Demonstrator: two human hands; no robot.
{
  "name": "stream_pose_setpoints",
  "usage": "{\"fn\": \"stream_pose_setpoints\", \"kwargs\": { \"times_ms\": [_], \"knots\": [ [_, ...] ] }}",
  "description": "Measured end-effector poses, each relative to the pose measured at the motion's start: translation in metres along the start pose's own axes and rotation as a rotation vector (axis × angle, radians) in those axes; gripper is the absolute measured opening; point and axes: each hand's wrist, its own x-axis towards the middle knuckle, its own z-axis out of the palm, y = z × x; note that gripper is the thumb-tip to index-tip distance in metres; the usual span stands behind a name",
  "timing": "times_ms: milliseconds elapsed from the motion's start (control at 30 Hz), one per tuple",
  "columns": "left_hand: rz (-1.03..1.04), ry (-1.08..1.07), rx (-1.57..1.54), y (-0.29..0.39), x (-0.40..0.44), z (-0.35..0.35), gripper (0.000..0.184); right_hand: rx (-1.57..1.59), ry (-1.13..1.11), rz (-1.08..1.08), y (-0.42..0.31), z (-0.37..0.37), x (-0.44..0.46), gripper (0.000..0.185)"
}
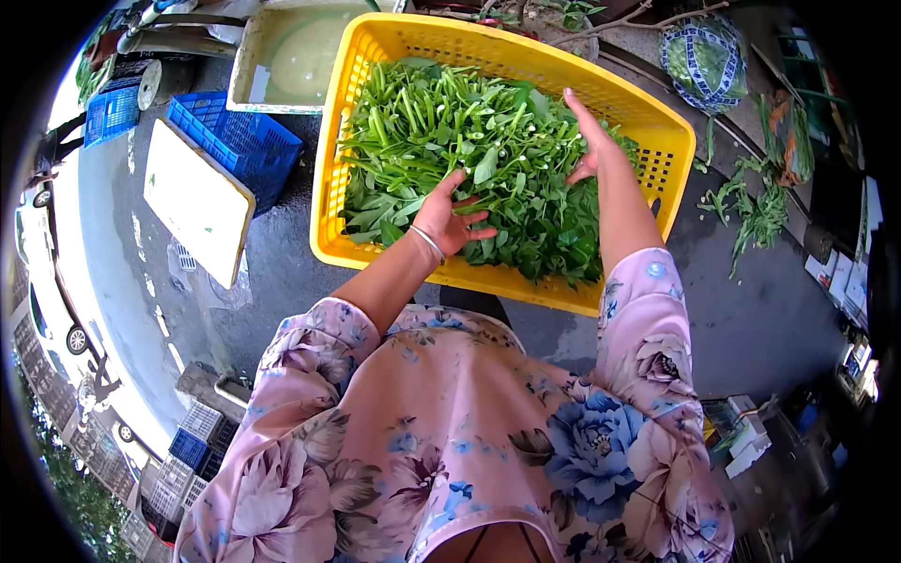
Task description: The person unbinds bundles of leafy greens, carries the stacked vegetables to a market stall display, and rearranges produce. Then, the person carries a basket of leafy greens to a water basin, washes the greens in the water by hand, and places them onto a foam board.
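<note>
We see a heap of leafy greens with cut stems [507, 178] lying inside a yellow crate [450, 36], filling most of it, the pale stem ends bunched toward the far left and the broader leaves gathered along the near side. The greens lie between our two hands and touch both. Our left hand [450, 218] is at the near side of the heap, fingers spread against the leaves, closed on nothing that we can see; a silvery bangle [427, 244] circles that wrist. Our right hand [591, 141] is at the right side of the heap, likewise open, palm turned inward, with its thumb against the leaves. The crate's walls are pierced with slots and holes, and its near rim lies close to our pink floral blouse [450, 394]. Just beyond its far left corner, a pale basin [242, 66] holds cloudy, greenish water [300, 61]. To the left, a white board [197, 202] leans aslant on a blue crate [269, 174], whose contents we cannot make out. A smaller blue basket [111, 114] stands farther left. On the right, loose green scraps [755, 211] lie on the dark floor [741, 300], and beyond them rests a round green bundle with blue-and-white banding [704, 61].
</note>
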Motion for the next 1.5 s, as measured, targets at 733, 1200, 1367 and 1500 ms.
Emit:
{"fn": "stream_pose_setpoints", "kwargs": {
  "times_ms": [733,1200,1367,1500],
  "knots": [
    [-0.124,-0.096,0.006,-0.037,-0.039,0.005,0.045,-0.237,0.128,-0.364,0.139,0.045,-0.089,0.066],
    [0.05,0.189,1.231,0.043,-0.084,-0.051,0.048,0.256,0.22,-0.586,0.194,0.063,-0.057,0.046],
    [0.884,0.363,1.833,0.081,-0.035,-0.087,0.022,0.292,0.239,-0.632,0.203,0.069,-0.052,0.044],
    [0.958,0.053,1.78,0.089,-0.021,-0.054,0.035,0.524,0.129,-0.626,0.205,0.066,-0.057,0.045]
  ]
}}
